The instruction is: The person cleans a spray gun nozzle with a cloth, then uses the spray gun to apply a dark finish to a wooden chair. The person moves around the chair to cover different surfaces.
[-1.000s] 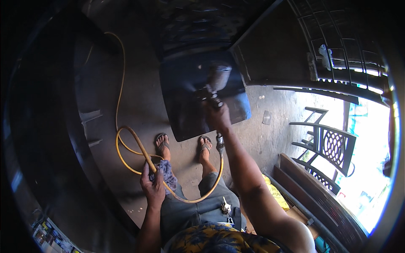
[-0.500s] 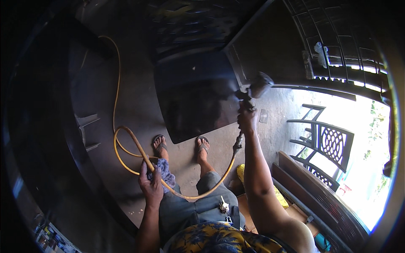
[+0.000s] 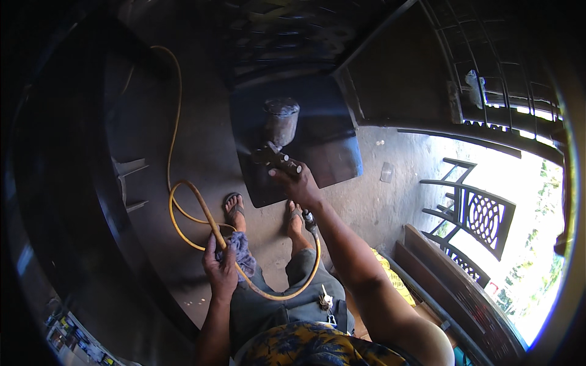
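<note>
My right hand (image 3: 297, 184) is wrapped round the handle of a spray gun (image 3: 276, 157) whose grey metal cup (image 3: 282, 120) sits on top. The gun is over the dark, glossy seat of a chair (image 3: 256, 183); a faint haze shows at its nozzle. From the handle's lower end a yellow air hose (image 3: 299, 291) hangs in a curve to my left hand (image 3: 220, 268). That hand is closed round the hose and also has a crumpled grey-purple rag (image 3: 243, 253) against it. The rag partly hides the fingers.
Black chairs with lattice backs (image 3: 484, 215) stand at right in bright light. Dark boards (image 3: 445, 287) lean near my right side, by a yellow sack (image 3: 394, 279). The hose loops over the floor beside my sandalled feet (image 3: 234, 210). Dark furniture rises at left.
My right hand has swept the spray gun from the seat's right edge leftward over the seat. The hose end followed it. My left hand stays nearly still with hose and rag.
</note>
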`<state>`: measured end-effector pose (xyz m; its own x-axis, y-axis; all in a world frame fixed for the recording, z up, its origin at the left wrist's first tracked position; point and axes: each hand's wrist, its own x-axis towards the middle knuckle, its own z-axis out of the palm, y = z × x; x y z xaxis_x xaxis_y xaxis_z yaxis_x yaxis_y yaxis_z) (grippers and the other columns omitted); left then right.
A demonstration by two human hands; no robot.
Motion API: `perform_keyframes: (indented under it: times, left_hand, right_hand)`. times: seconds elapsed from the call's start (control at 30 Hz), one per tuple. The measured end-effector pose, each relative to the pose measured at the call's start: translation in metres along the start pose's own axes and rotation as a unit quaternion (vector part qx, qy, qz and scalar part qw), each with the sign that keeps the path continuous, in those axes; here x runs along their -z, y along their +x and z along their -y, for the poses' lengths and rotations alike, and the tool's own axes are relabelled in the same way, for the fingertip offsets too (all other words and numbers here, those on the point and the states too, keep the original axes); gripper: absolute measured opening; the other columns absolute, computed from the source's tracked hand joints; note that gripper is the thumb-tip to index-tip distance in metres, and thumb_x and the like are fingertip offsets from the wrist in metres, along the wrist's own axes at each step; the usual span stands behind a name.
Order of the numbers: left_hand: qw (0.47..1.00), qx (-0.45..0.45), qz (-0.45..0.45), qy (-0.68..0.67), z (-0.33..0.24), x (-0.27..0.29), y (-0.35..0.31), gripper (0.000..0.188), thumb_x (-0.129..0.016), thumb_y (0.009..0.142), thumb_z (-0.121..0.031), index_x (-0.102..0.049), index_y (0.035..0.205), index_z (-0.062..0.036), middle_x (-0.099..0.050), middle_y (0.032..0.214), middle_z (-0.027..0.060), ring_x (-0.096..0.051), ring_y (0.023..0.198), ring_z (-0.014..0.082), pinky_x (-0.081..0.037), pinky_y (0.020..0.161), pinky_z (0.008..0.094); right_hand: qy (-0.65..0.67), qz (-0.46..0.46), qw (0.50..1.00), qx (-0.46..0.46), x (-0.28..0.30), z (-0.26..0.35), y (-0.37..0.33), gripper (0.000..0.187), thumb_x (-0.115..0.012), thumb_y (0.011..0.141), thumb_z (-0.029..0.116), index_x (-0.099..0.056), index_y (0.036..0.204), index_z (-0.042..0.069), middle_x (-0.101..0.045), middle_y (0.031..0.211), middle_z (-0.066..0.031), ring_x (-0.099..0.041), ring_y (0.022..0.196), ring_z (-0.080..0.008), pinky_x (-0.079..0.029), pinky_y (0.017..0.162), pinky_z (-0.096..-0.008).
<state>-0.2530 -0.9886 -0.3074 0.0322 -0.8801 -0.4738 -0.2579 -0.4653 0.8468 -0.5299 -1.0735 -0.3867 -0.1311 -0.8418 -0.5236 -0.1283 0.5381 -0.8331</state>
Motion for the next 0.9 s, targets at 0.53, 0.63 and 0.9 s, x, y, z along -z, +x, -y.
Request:
perform_keyframes:
  times: [0.53,0.63,0.9]
  left_hand:
    - [0.999,-0.014,-0.015,0.027,-0.015,0.002,0.009,0.052,-0.068,0.101,-0.013,-0.054,0.146,0.0076,-0.068,0.103,0.0102,-0.063,0.098,0.0160,-0.052,0.089,0.0317]
    - [0.999,-0.031,-0.007,0.038,-0.020,-0.002,0.012,0.052,-0.068,0.101,-0.013,-0.054,0.146,0.0078,-0.069,0.103,0.0107,-0.063,0.096,0.0166,-0.052,0.089,0.0322]
    - [0.999,-0.018,0.026,0.019,-0.018,0.002,0.012,0.053,-0.065,0.103,-0.011,-0.050,0.151,0.0057,-0.063,0.116,0.0083,-0.057,0.105,0.0159,-0.048,0.095,0.0311]
  right_hand:
    - [0.054,-0.256,0.953,-0.150,0.129,-0.043,0.044,0.025,-0.073,0.099,0.034,-0.067,0.091,0.011,-0.056,0.065,0.0019,-0.050,0.046,-0.0098,-0.038,0.040,-0.0306]
    - [0.011,-0.320,0.937,-0.142,0.154,-0.052,0.044,0.030,-0.072,0.099,0.037,-0.069,0.086,0.011,-0.054,0.061,0.0018,-0.050,0.045,-0.0110,-0.038,0.040,-0.0319]
    - [0.060,-0.272,0.954,-0.112,0.135,-0.051,0.047,0.031,-0.073,0.098,0.038,-0.064,0.082,0.013,-0.052,0.059,0.0034,-0.049,0.044,-0.0096,-0.037,0.040,-0.0302]
